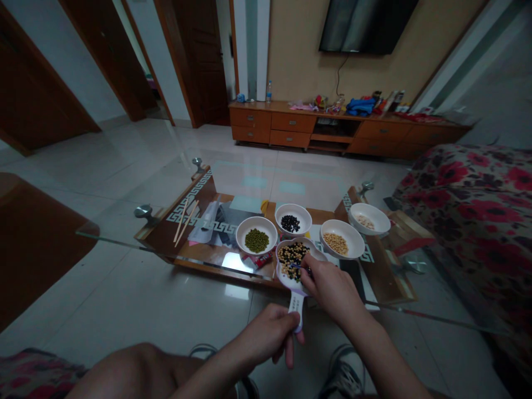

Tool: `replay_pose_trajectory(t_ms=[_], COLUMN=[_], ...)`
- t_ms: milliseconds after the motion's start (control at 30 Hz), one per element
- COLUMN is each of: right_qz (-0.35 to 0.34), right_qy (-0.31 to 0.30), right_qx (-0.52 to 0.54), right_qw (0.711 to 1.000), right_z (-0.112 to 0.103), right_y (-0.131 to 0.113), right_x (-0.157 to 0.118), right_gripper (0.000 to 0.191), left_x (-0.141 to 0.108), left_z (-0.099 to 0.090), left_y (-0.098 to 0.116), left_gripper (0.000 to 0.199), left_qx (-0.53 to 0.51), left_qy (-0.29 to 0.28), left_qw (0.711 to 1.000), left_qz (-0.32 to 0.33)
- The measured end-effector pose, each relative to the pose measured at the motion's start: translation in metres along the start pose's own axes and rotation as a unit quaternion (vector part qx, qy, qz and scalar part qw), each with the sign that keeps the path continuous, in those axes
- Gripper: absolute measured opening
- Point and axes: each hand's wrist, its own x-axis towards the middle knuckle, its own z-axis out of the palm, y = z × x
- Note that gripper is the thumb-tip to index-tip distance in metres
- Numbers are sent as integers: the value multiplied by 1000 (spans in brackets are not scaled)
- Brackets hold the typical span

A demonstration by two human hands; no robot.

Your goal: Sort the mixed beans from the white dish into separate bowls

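Observation:
My left hand (274, 332) is closed round the printed handle of a white, purple-edged handled dish (297, 284). Mixed black, yellow and green beans (293, 254) lie in the dish. Over its right side, my right hand (326, 280) pinches a thin purple tool (295, 266) whose tip is among the beans; its exact kind is too small to tell. Around the dish stand a white bowl of green beans (256, 240), one of black beans (290, 224), one of yellow soybeans (336, 244) and one of pale pieces (366, 222).
The bowls stand on a glass coffee table (137, 244) with a wooden shelf below. A pair of chopsticks (185, 223) lies at the left. A flowered sofa (477, 221) is at the right, and a low wooden cabinet (291, 122) lines the far wall.

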Motion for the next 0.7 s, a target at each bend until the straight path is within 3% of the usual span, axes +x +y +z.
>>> replay_pose_trajectory(t_ms=[333,700], right_qz=[-7,-27], right_qy=[35,104], right_qx=[11,60], right_qw=[999,992], right_z=[-3,-9], right_y=[-2,-25], right_x=[0,4], right_gripper=[15,20], left_x=[0,1], left_z=[1,0], left_y=[1,0], left_gripper=[50,49], left_qx=[-2,8], left_qy=[-5,1], left_qw=[1000,1000], left_qz=[3,-4])
